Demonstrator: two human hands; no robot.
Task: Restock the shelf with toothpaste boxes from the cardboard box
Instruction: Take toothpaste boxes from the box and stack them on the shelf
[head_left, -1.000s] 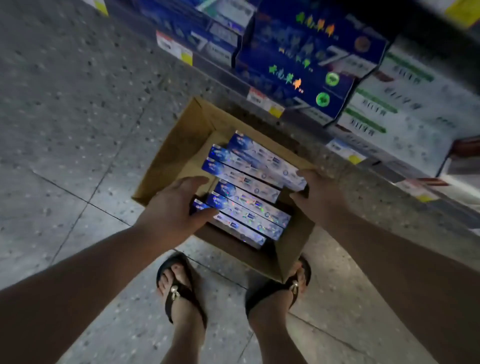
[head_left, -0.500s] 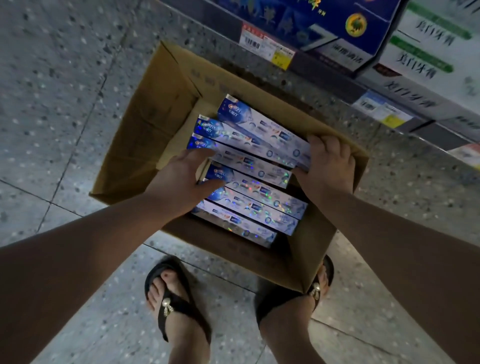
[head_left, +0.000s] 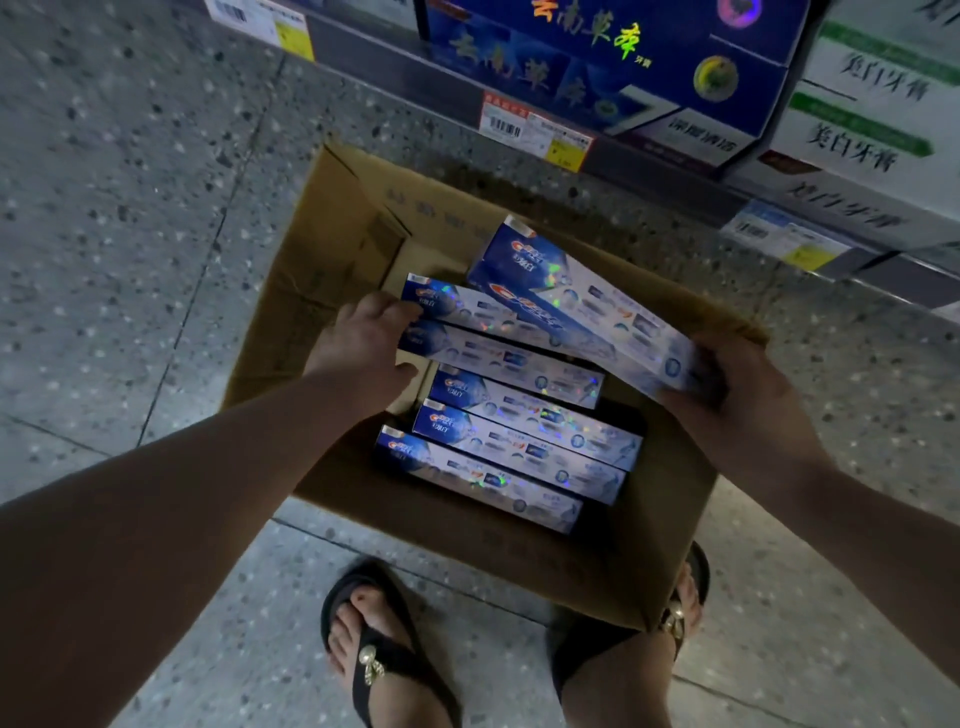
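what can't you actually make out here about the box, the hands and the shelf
Head view:
- Cardboard box floor: covered by toothpaste boxes; layers beneath unknown.
- Right hand fingers: tucked under the raised toothpaste box, grip hidden.
- Left hand fingertips: behind box ends.
- Shelf: cut off by the top edge.
- Price tags: too blurred to read.

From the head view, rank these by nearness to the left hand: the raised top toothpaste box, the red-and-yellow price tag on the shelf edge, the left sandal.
Measured from the left hand:
1. Top toothpaste box: just to its right, tilted up out of the carton.
2. Red-and-yellow price tag: up and right, on the shelf edge.
3. Left sandal: on the floor, farthest as seen here.
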